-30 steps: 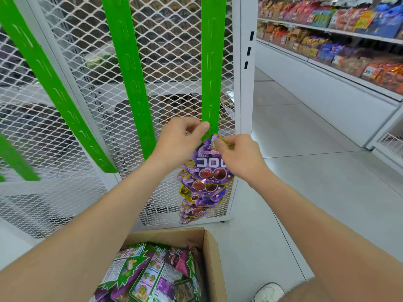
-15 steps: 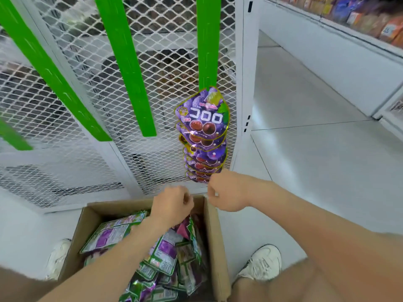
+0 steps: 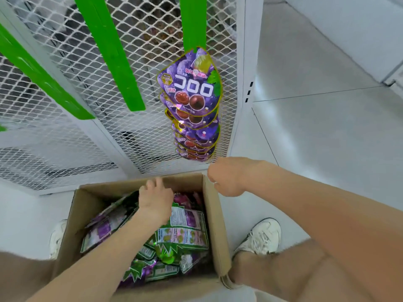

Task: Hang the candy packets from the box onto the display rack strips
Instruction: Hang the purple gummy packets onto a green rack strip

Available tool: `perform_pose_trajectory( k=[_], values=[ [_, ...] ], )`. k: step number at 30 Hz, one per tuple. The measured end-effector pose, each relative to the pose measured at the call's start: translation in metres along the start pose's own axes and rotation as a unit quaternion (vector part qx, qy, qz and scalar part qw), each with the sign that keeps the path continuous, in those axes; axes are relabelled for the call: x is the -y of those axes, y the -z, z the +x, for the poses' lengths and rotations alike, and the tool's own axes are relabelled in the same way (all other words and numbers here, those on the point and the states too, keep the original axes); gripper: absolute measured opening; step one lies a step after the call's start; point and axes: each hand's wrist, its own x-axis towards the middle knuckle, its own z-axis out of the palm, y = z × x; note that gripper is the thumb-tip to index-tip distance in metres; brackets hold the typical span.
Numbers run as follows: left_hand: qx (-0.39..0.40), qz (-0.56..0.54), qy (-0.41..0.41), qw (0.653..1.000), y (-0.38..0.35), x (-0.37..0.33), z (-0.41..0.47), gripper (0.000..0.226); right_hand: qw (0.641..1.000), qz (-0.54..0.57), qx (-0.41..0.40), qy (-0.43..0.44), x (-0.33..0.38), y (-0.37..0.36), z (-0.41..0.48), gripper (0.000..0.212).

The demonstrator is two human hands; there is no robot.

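At the foot of the white mesh rack [image 3: 152,51], the person's left hand [image 3: 156,198] reached down into the open cardboard box [image 3: 213,214]. The back of the hand faced the camera. The fingers were bent downward toward the far end of the box, among the loose candy packets [image 3: 183,229]. The fingertips were hidden in the pile, so it could not be told whether the hand gripped a packet or only touched the heap.

The right hand [image 3: 226,177] hung above the far right corner of the box, just outside its rim. Its fingers were curled under into a fist and nothing was seen in it. The forearm ran off toward the right edge of the view. This hand was just below the lowest of the hung packets [image 3: 192,90] and apart from them.

The box stood on the pale floor [image 3: 316,138] between two white shoes [image 3: 261,236], with its far wall near the base of the rack. Inside lay a jumbled heap of green and purple packets. Several were turned back side up, showing printed label panels, and some had jagged green edges.

Three green strips hung on the rack. The right strip [image 3: 194,20] carried a column of purple grape-candy packets. They overlapped one over another, with the topmost facing the camera and the lowest near the rack's bottom frame. The middle strip [image 3: 111,51] and the left strip [image 3: 43,78] hung slanted in the view beside it.
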Motion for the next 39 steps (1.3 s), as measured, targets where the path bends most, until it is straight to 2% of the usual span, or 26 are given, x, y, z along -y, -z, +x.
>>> perform_pose_trajectory(
  k=[2, 4, 7, 9, 10, 13, 17, 21, 23, 25, 27, 29, 33, 36, 39],
  values=[
    [-0.028, 0.006, -0.083, 0.996, -0.002, -0.024, 0.006, 0.037, 1.0, -0.003, 0.019, -0.001, 0.005, -0.002, 0.002, 0.033],
    [-0.009, -0.064, -0.119, 0.991, -0.009, -0.044, 0.016, 0.036, 0.999, 0.002, 0.032, -0.002, 0.008, -0.004, 0.0, 0.034],
    [0.005, -0.121, -0.054, 0.991, -0.017, -0.054, 0.029, 0.034, 0.999, 0.01, 0.05, -0.007, 0.006, -0.01, -0.004, 0.024],
    [-0.002, -0.116, -0.006, 0.993, -0.024, -0.055, 0.032, 0.035, 0.998, 0.013, 0.053, -0.006, 0.004, -0.014, -0.008, 0.007],
    [-0.001, -0.105, 0.014, 0.994, -0.028, -0.055, 0.034, 0.036, 0.998, 0.012, 0.057, -0.005, 0.004, -0.014, -0.009, 0.006],
    [0.025, -0.087, 0.056, 0.994, -0.036, -0.052, 0.037, 0.05, 0.998, 0.005, 0.063, 0.001, 0.003, -0.013, -0.01, 0.013],
    [0.078, -0.079, 0.085, 0.99, -0.037, -0.038, 0.044, 0.072, 0.998, -0.004, 0.062, 0.006, 0.007, -0.008, -0.007, 0.009],
    [0.172, -0.135, 0.092, 0.971, -0.034, -0.023, 0.051, 0.086, 0.998, 0.0, 0.054, 0.014, 0.016, -0.005, -0.005, 0.005],
    [0.18, -0.156, 0.102, 0.966, -0.033, -0.017, 0.051, 0.09, 0.998, -0.004, 0.056, 0.013, 0.019, -0.005, -0.005, 0.003],
    [0.155, -0.174, 0.101, 0.967, -0.035, -0.016, 0.047, 0.082, 0.998, -0.009, 0.055, 0.013, 0.023, -0.004, -0.006, 0.015],
    [0.09, -0.209, 0.09, 0.97, -0.039, -0.017, 0.04, 0.057, 0.998, -0.015, 0.05, 0.017, 0.027, -0.003, -0.008, 0.024],
    [0.026, -0.28, 0.076, 0.957, -0.042, -0.018, 0.033, 0.038, 0.999, -0.015, 0.046, 0.022, 0.03, -0.002, -0.008, 0.024],
    [-0.044, -0.451, 0.047, 0.89, -0.029, -0.013, 0.016, 0.035, 0.999, -0.015, 0.047, 0.02, 0.032, 0.004, -0.01, 0.022],
    [-0.105, -0.498, 0.064, 0.858, -0.001, -0.001, -0.002, 0.029, 0.999, -0.036, 0.029, 0.002, 0.034, 0.011, -0.014, 0.008],
    [-0.134, -0.543, 0.063, 0.826, 0.03, 0.016, -0.019, 0.03, 1.0, -0.024, 0.008, -0.009, 0.038, 0.017, -0.015, 0.013]
  ],
)
